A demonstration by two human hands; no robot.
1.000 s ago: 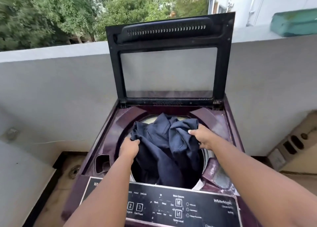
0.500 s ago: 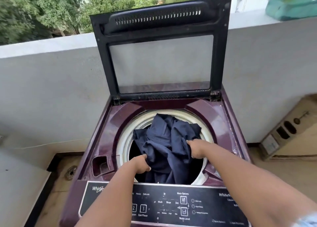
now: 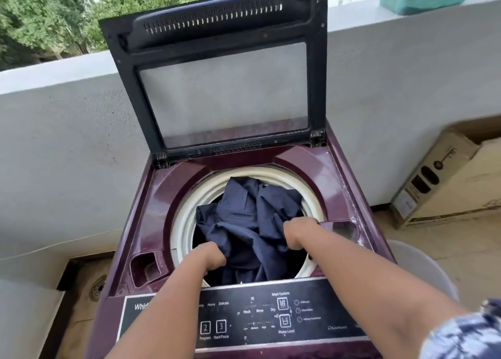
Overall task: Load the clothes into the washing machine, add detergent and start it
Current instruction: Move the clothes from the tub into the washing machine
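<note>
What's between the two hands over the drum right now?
In the head view, only the bunched navy garment spans from the left hand to the right hand; both grip it above the open drum.

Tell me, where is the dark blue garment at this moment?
In the head view, the dark blue garment sits bunched in the washer's round drum opening, below the raised lid, gripped by the left hand and right hand.

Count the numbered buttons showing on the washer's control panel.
2. Button "2", labelled Program, sits just right of the left forearm; button "3", labelled Start/Pause, is right beside it. The forearm covers the panel's left part, so another may be hidden.
</note>
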